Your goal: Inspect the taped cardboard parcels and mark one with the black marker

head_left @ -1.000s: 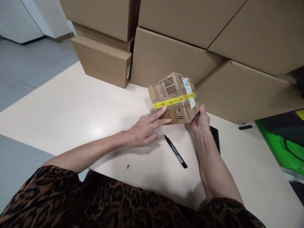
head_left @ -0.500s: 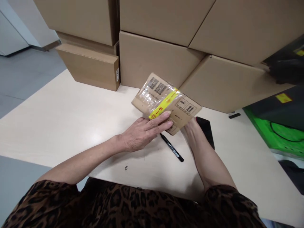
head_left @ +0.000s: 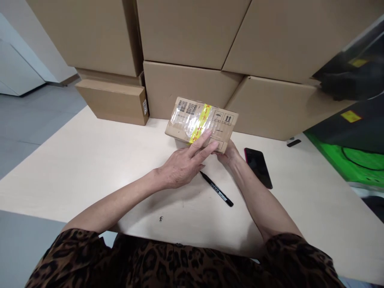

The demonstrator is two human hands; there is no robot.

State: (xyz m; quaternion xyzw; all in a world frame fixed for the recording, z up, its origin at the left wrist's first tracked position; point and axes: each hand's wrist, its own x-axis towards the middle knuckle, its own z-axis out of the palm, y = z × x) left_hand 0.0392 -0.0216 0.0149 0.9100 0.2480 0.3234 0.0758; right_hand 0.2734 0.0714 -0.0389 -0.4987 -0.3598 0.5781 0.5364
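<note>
A small cardboard box (head_left: 187, 120) with a yellow tape strip, shiny clear tape, printed codes and handling symbols is held tilted above the table. My left hand (head_left: 186, 162) grips its near edge, with two fingers lying across the top face. From the right and below, my right hand (head_left: 228, 154) supports the box; most of its fingers are hidden under it. A black marker pen (head_left: 217, 190) lies on the table just below my hands. To the right of my right forearm rests a dark phone (head_left: 258, 167) with a red edge.
Large cardboard boxes (head_left: 186, 88) are stacked along the back of the pale table (head_left: 75, 172). A flatter carton (head_left: 111, 102) stands at the back left. A small black object (head_left: 294, 143) lies back right, near a green surface (head_left: 336, 160) beyond the table edge.
The small box has turned slightly and shifted left, its top face now more level with the view. My right hand has moved left with it, uncovering the phone. The camera view has shifted slightly.
</note>
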